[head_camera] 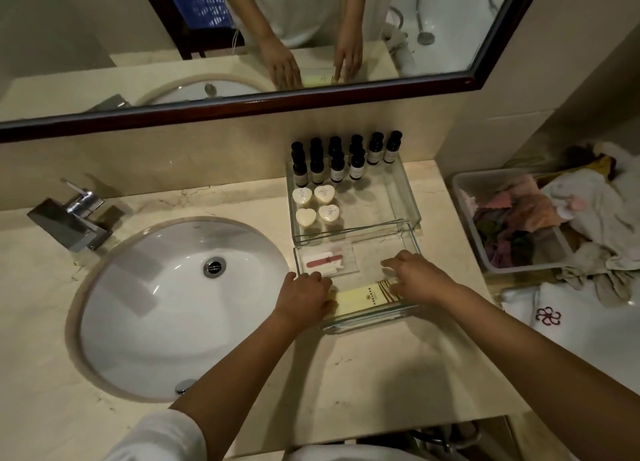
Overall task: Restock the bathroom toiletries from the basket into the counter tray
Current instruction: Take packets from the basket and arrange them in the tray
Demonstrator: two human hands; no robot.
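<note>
Grip: right hand (419, 277) lies flat, fingers spread and nearly straight, palm over the brown-striped end of the flat pale-yellow paper packet (363, 297). It presses and does not grasp. Left hand (306, 294) covers the packet's other end with knuckles up and fingers bent down out of sight. Cannot tell whether it pinches the edge or only presses.

Packet position: inside the near clear rectangular glass tray (367, 323), along its 6 o'clock wall, long axis running 9 to 3. At 11 o'clock in the same tray lies a clear sachet holding a pink nail file (329, 261), apart from the packet.

Surroundings, from the near tray:
- 12 o'clock: a second clear glass tray (412, 197), touching or just beside the near one. It holds small dark bottles with pale labels (337, 169) in rows at the back and four white heart-shaped soaps (317, 204) in front of them.
- 9 o'clock: white oval sink (156, 304).
- 2 o'clock: translucent plastic tub of cloths (464, 200).

Judgement: the step is seating the packet. To do it well:
- Press evenly at both ends so it lies flat.
- Slide it square against the front wall, logo up.
- Keep it off the sachet.
- Lift the fingers straight up so the light paper does not drag.
- Keep pressure modest, since the glass tray may skid on the pale marble counter (363, 374).
</note>
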